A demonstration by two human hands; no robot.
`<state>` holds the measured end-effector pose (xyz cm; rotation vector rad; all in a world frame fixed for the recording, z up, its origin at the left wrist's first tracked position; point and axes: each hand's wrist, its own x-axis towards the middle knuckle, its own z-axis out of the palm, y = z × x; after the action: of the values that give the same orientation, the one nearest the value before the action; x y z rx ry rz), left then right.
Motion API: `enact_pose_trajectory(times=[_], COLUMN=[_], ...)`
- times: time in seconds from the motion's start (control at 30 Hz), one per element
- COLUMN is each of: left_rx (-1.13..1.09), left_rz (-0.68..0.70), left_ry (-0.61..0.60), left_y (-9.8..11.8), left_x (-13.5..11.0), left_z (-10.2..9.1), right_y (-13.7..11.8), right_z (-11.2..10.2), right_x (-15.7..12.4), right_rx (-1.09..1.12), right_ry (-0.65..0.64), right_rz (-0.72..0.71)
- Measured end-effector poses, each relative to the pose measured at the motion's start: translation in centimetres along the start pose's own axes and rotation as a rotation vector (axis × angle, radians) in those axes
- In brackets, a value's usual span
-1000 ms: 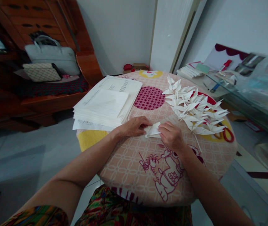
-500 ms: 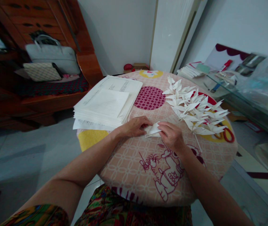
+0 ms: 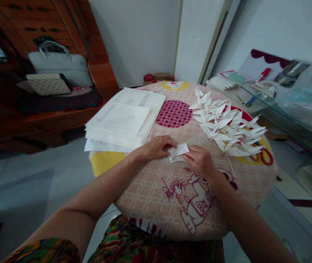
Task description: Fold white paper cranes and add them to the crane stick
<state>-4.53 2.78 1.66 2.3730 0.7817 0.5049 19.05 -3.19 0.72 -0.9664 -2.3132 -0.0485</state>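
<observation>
A small folded piece of white paper (image 3: 179, 152) lies between my two hands, low over the round cloth-covered table (image 3: 150, 190). My left hand (image 3: 160, 147) pinches its left end, the fingertips partly hidden behind the paper. On the other side my right hand (image 3: 200, 159) grips the right edge between thumb and fingers. Just behind the paper, a faint printed sheet (image 3: 198, 139) rests on the cloth. To the right lies a heap of folded paper cranes (image 3: 224, 126), with pointed wings and tails.
At the left of the table stands a thick stack of printed paper (image 3: 117, 124) with smaller squares on top. Red-handled scissors (image 3: 266, 156) lie by the right edge. Beyond is a glass-topped table (image 3: 287, 128); a wooden bench (image 3: 70, 120) with bags stands at left.
My right hand has shifted slightly down from the paper's top to its right edge, so more of the white flap shows. My left hand stays nearly in place.
</observation>
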Motion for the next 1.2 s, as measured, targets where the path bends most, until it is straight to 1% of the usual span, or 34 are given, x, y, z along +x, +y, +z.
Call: enact_pose_trajectory(times=[0.17,0.3,0.37,0.47,0.63,0.8,0.9,1.0,1.2], left_rx=[-0.054,-0.019,-0.011,0.03,0.12,0.135,0.079,-0.03,-0.183], left_rz=[-0.06,-0.071,-0.1,-0.146,-0.17,-0.187,-0.214,-0.25,-0.282], left_ry=[0.041,0.061,0.086,0.141,0.181,0.198,0.227,0.248,0.242], left_y=[1.0,2.4,3.1,3.8,3.7,4.0,4.3,4.2,3.8], left_x=[-0.1,-0.1,-0.2,-0.2,0.0,0.1,0.1,0.2,0.3], left_z=[-0.6,-0.9,-0.7,0.0,1.2,1.3,1.2,0.9,0.5], right_y=[0.1,-0.1,-0.2,-0.2,-0.2,-0.2,-0.3,-0.4,-0.6], right_z=[0.1,0.1,0.1,0.4,0.8,1.0,0.8,0.6,0.7], right_x=[-0.2,-0.1,0.0,0.0,0.0,0.1,0.3,0.7,1.0], right_rx=[-0.012,0.026,0.048,0.069,0.047,0.035,0.065,0.098,0.107], right_ry=[-0.056,-0.106,-0.13,-0.148,-0.187,-0.207,-0.189,-0.179,-0.2], right_rz=[-0.025,-0.028,-0.015,0.016,0.099,0.132,0.095,0.046,0.061])
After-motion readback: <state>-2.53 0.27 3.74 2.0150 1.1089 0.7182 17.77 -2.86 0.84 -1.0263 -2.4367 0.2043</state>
